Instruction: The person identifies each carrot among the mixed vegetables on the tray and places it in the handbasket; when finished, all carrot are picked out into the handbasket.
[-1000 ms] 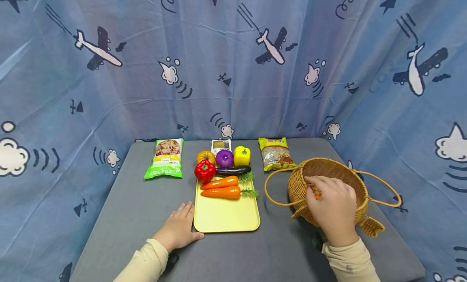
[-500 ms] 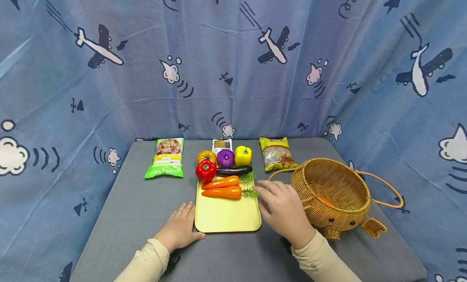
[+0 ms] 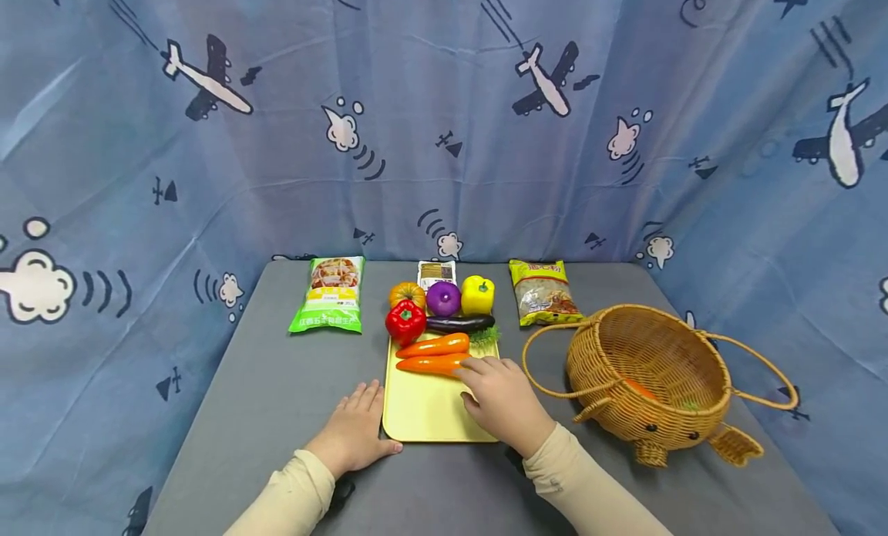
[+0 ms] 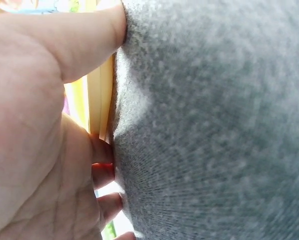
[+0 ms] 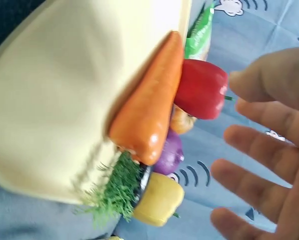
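Observation:
My left hand [image 3: 355, 430] rests on the grey table with fingers spread, its fingertips and thumb at the left edge of the yellow tray [image 3: 430, 416]. Over the tray's right side hovers my right hand [image 3: 501, 401], fingers loosely bent and apart, close above the leafy end of the nearer carrot [image 3: 432, 364]. In the right wrist view nothing lies between the fingers, and the orange carrot [image 5: 152, 105] with green fronds [image 5: 114, 192] is in front of them. A second carrot [image 3: 433, 345] lies just behind. Farther back are a dark eggplant [image 3: 461, 325] and a red bell pepper [image 3: 405, 322].
A wicker basket [image 3: 617, 412] with looped handles stands at right, with something orange inside. Behind the eggplant sit a small pumpkin [image 3: 407, 294], a purple onion [image 3: 443, 298] and a yellow pepper [image 3: 478, 295]. Food bags [image 3: 331, 293] flank them; a patterned curtain [image 3: 388, 135] hangs behind.
My right hand has come out of the basket and moved left to the carrot's leafy end. My left hand stays at the tray's edge. The head view has shifted slightly right.

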Action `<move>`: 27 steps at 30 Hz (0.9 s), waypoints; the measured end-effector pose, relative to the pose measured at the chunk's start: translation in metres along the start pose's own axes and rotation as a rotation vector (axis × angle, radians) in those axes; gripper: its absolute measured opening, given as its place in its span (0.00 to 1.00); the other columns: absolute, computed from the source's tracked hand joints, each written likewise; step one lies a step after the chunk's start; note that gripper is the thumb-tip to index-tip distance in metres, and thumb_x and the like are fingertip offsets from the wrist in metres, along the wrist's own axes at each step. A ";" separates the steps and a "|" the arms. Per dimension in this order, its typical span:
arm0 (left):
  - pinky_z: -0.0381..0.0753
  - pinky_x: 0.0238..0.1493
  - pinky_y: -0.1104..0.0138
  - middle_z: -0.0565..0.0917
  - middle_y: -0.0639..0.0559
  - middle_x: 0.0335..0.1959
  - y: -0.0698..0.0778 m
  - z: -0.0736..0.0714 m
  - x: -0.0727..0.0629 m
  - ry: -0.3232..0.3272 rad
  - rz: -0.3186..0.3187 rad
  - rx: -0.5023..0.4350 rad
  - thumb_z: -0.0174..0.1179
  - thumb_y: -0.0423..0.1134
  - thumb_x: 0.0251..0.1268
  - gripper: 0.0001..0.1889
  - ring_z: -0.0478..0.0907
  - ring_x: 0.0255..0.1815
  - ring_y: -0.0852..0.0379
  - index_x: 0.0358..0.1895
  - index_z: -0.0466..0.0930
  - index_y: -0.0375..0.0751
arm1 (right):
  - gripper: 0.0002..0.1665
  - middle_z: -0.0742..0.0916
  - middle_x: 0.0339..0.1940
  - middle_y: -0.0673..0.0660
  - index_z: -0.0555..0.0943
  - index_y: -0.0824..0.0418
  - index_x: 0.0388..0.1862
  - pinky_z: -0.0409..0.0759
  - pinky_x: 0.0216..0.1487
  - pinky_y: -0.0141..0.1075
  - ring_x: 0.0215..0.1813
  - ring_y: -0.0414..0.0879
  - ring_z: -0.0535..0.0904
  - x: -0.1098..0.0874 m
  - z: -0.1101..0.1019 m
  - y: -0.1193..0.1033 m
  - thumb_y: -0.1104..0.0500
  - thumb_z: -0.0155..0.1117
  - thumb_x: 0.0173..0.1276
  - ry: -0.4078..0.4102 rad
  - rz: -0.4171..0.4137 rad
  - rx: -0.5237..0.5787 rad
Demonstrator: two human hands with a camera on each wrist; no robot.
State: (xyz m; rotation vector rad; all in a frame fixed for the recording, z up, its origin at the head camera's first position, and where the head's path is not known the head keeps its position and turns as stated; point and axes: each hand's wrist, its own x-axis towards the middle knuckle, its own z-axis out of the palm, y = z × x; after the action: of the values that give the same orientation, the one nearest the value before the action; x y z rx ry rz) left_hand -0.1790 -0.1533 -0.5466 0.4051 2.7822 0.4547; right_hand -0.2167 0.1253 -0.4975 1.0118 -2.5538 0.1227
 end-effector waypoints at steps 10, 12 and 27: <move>0.57 0.79 0.38 0.58 0.31 0.84 0.003 -0.001 0.004 -0.022 -0.016 0.026 0.69 0.65 0.69 0.55 0.52 0.84 0.32 0.83 0.57 0.26 | 0.24 0.85 0.65 0.58 0.88 0.54 0.60 0.79 0.59 0.58 0.65 0.57 0.81 0.013 0.031 0.004 0.48 0.78 0.69 -0.236 0.160 -0.008; 0.58 0.79 0.39 0.58 0.32 0.84 0.004 -0.001 0.005 -0.021 -0.019 0.032 0.69 0.65 0.68 0.56 0.53 0.84 0.33 0.82 0.58 0.26 | 0.25 0.85 0.65 0.58 0.87 0.53 0.62 0.78 0.59 0.58 0.65 0.58 0.80 0.014 0.036 0.006 0.48 0.77 0.69 -0.248 0.178 -0.011; 0.58 0.80 0.40 0.58 0.34 0.84 0.003 -0.004 0.005 -0.027 -0.043 0.034 0.69 0.66 0.67 0.56 0.52 0.85 0.34 0.83 0.57 0.28 | 0.14 0.89 0.37 0.54 0.89 0.54 0.42 0.80 0.37 0.51 0.39 0.54 0.85 0.025 0.047 0.008 0.50 0.83 0.63 -0.198 0.203 -0.017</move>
State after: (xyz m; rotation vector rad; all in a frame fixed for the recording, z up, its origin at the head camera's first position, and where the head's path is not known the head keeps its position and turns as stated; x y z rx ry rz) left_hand -0.1838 -0.1502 -0.5429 0.3551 2.7695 0.3894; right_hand -0.2544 0.1046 -0.5307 0.7903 -2.8293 0.0578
